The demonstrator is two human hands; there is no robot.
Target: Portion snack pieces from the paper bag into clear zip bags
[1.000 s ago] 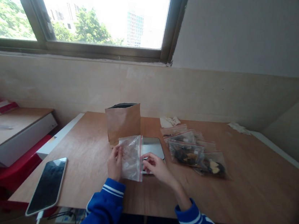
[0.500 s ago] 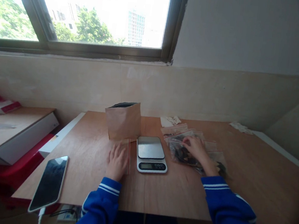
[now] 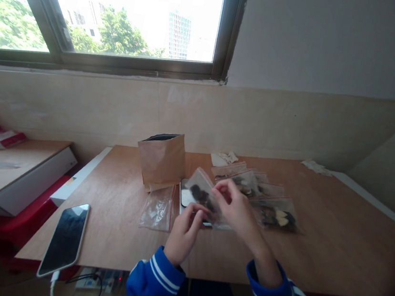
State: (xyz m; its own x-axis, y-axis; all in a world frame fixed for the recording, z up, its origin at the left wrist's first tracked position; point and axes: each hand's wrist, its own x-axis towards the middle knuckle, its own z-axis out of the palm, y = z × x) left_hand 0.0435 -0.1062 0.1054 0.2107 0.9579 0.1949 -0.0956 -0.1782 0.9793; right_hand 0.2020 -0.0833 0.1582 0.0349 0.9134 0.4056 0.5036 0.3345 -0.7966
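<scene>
A clear zip bag with dark contents [image 3: 201, 192] hangs tilted above the kitchen scale [image 3: 186, 197], covering most of it. My right hand [image 3: 235, 205] pinches the bag's upper right edge. At its lower edge my left hand [image 3: 186, 228] is closed, with fingertips on the plastic. Left of the scale lies a clear, nearly flat zip bag [image 3: 156, 212]. Behind that bag a brown paper pouch [image 3: 161, 163] stands with its top open. More filled zip bags [image 3: 279, 217] lie in a pile to the right, one showing pale pieces among dark ones.
A phone [image 3: 65, 240] with a white cable lies at the table's front left. Crumpled tissue [image 3: 225, 159] rests by the wall, and another tissue [image 3: 316, 168] at the back right. A side table [image 3: 11, 163] stands at left.
My right hand has lifted a filled bag from the pile and brought it left over the scale. My left hand has left the flat bag and moved right to the lifted one.
</scene>
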